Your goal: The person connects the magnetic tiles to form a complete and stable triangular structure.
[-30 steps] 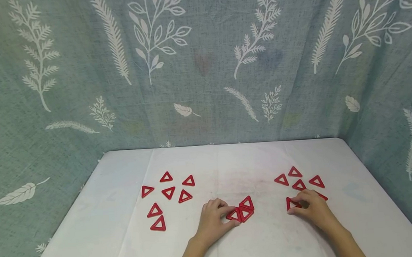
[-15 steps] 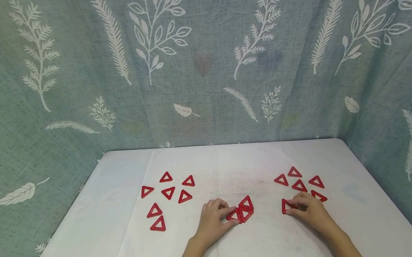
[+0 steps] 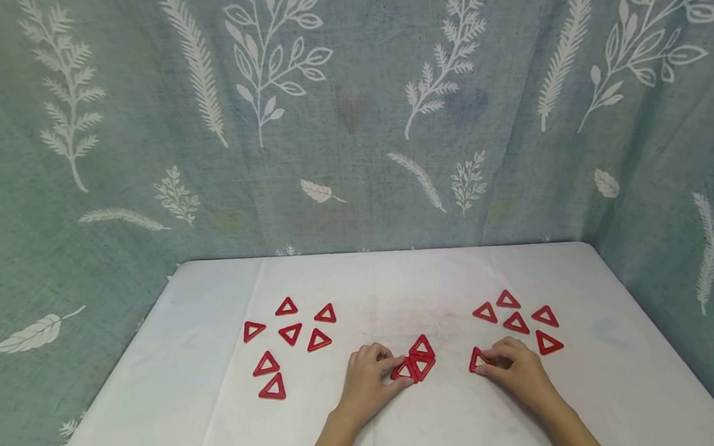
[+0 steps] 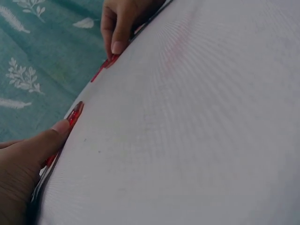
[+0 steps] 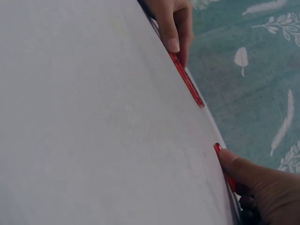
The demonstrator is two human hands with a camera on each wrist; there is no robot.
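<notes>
On the white table, my left hand pinches the left piece of a small cluster of flat, red, hollow triangle tiles between thumb and index finger. Joined to that held tile are a middle tile and an upper tile, edge against edge. To the right, my right hand grips a single red triangle tile by its right side, with a gap between it and the cluster. Its fingertips hide part of that tile. In the right wrist view, the cluster lies low along the table surface.
Several loose red triangle tiles are scattered on the left of the table. More tiles lie behind and beyond my right hand. A green-blue leaf-print cloth hangs around the table's back and sides.
My right hand has moved left with its tile, closer to the cluster, uncovering a loose tile on the right. The cluster has shifted slightly up and left; my left hand stays on it.
</notes>
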